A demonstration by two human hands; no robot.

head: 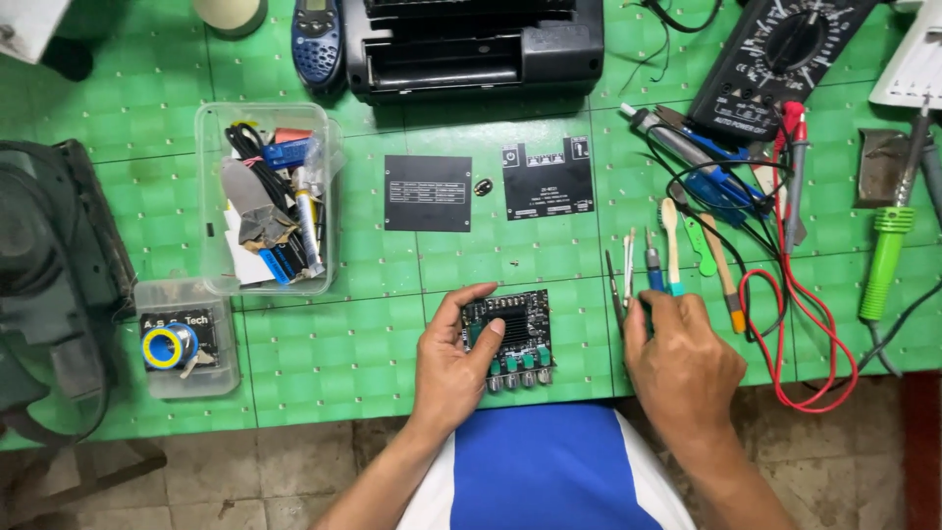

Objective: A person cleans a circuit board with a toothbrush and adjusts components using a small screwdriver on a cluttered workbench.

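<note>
My left hand (449, 361) grips a small black circuit board (510, 332) with a row of teal knobs along its near edge, held at the front edge of the green mat (334, 344). My right hand (679, 361) rests on the mat to the right, fingers closed around the lower end of a blue-handled tool (654, 269). Around that hand lie thin tools in a row: tweezers (612, 285), a cream spudger (671, 231) and an orange-tipped tool (724, 275).
Two black plates (428, 192) (548, 180) lie behind the board. A clear tub of parts (267, 196) and a small box with a solder reel (184, 339) stand left. A multimeter (780, 54) with red leads (805, 334), a green screwdriver (888, 245) and a black device (481, 44) are further back.
</note>
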